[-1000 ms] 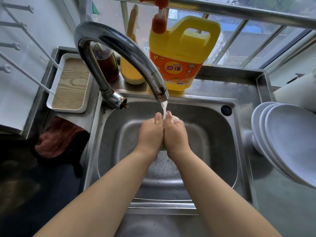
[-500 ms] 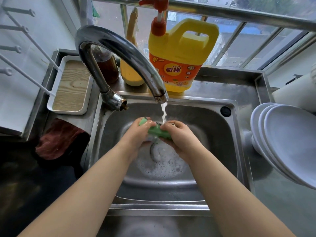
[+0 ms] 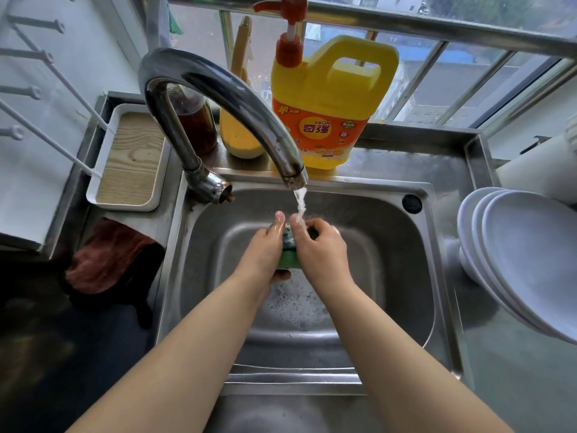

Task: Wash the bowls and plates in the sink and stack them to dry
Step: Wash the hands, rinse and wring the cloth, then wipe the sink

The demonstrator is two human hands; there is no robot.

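Note:
Both hands are over the steel sink, under the running tap. My left hand and my right hand squeeze a green sponge between them, its edge showing between the palms. My left fingers lie fairly straight along it; my right fingers curl round its far end. Water falls on my right thumb. Foam lies on the sink floor. Several white plates lean stacked on the counter at the right.
A yellow detergent jug with a red pump, a yellow bottle and a brown bottle stand behind the sink. A white tray with a wooden base and a reddish cloth lie at the left.
One second ago my palms were pressed together under the water. Then they spread the green sponge sideways; now they press it upright between them again.

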